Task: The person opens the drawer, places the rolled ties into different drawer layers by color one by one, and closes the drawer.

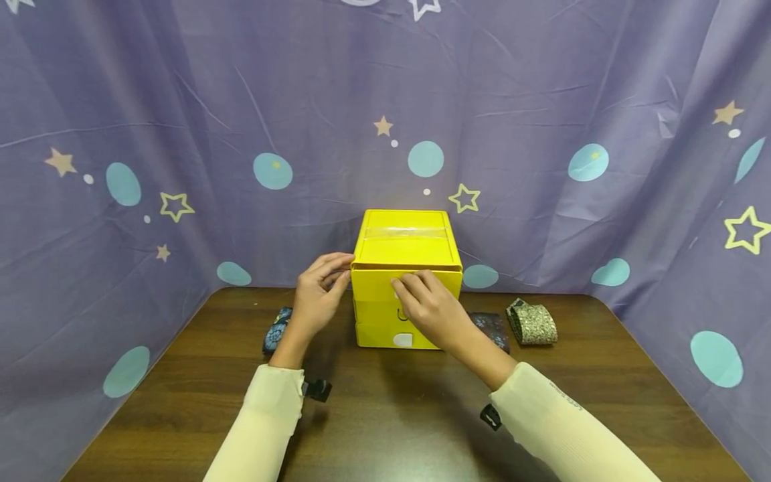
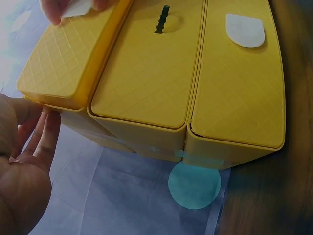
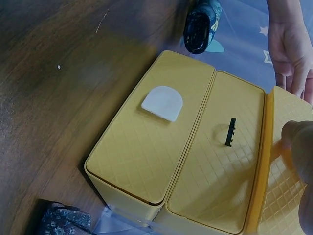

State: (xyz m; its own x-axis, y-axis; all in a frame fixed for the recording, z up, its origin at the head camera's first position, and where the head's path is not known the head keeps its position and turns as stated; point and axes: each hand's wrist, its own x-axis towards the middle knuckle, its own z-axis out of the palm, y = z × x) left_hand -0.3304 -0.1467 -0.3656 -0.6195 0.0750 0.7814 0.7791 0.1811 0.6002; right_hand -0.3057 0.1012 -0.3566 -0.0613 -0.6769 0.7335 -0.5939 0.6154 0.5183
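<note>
A yellow box with three stacked drawers stands at the back of the table. Its top drawer sticks out slightly past the two below. My right hand pinches the white tab on that drawer's front. Against the upper left side of the box, the fingertips of my left hand rest with the fingers loosely bent. The middle drawer carries a black handle piece, and the bottom drawer has a white tab. What the drawers hold is hidden.
Left of the box lies a rolled blue floral cloth strip. To its right are a dark floral roll, partly behind my right arm, and a glittery gold roll. A purple curtain hangs behind the brown wooden table.
</note>
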